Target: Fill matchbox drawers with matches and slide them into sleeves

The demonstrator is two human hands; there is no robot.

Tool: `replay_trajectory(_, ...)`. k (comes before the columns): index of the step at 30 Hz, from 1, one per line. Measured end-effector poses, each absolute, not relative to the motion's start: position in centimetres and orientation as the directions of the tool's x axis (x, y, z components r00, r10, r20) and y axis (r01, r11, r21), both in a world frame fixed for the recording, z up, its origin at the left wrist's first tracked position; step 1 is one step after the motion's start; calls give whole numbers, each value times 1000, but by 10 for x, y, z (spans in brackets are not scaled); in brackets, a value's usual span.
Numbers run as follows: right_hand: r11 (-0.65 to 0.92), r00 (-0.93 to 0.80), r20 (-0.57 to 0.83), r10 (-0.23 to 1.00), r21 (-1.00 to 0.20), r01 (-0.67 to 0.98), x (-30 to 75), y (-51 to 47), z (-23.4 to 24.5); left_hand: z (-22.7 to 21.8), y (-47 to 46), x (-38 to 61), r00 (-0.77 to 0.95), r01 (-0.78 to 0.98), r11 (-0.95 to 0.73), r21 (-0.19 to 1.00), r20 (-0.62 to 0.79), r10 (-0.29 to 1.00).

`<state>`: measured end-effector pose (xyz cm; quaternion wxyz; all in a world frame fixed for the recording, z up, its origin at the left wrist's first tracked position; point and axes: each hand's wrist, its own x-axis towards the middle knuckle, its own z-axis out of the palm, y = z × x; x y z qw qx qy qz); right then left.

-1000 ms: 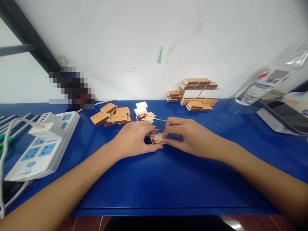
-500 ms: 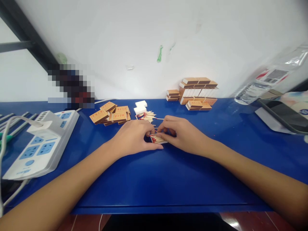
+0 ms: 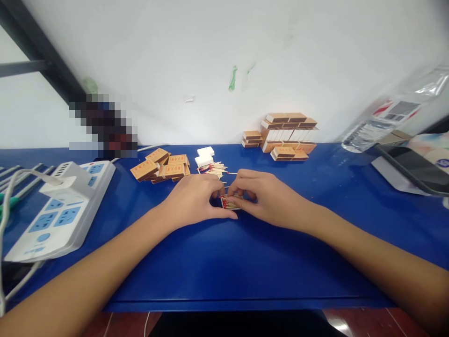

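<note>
A small matchbox tray (image 3: pixel 222 202) full of red-headed matches (image 3: pixel 226 203) rests on the blue table between my hands. My left hand (image 3: pixel 192 199) curls round its left end, thumb along the near side and fingers at the far side. Over the right part of the tray is my right hand (image 3: pixel 261 194), thumb and fingers pinched together on matches inside; the fingertips hide part of the tray. Just beyond lies a loose pile of matches (image 3: pixel 218 169), beside white trays (image 3: pixel 204 161). One stray match (image 3: pixel 231 173) lies near my right fingers.
Orange matchboxes (image 3: pixel 175 167) lie heaped at left. More matchboxes (image 3: pixel 289 133) are stacked against the wall. A white power strip (image 3: pixel 66 215) with cables occupies the left side. A clear plastic bottle (image 3: pixel 372 131) and a phone (image 3: pixel 417 168) are at right.
My right thumb and fingers have shifted slightly left and lower over the tray's matches. The left hand keeps its place at the tray.
</note>
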<state>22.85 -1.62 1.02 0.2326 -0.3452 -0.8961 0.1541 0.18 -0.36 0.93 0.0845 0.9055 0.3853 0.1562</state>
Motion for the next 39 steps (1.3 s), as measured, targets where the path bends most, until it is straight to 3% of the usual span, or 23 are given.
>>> replay_trajectory(6, 681, -636, 294, 714, -502, 533, 218, -16, 8, 11, -5, 3, 653, 672, -683, 287, 206, 729)
replay_trajectory(13, 700, -657, 273, 703, -430, 570, 212, -15, 4, 10, -3, 2, 641, 675, -671, 307, 206, 740)
replay_trajectory(20, 741, -644, 367, 671, -363, 565, 222, -11, 9, 10, -3, 1, 652, 673, -683, 284, 207, 729)
replay_trajectory(24, 765, -722, 264, 639, -320, 559, 232, -11, 14, 9, -4, 1, 646, 677, -672, 300, 196, 738)
replay_trajectory(31, 694, -697, 159, 699, -388, 607, 237, -12, 16, 9, -3, 1, 649, 680, -672, 294, 185, 738)
replay_trajectory(39, 670, -590, 325, 739, -449, 592, 234, 6, 5, 16, -5, -1, 689, 649, -702, 292, 165, 706)
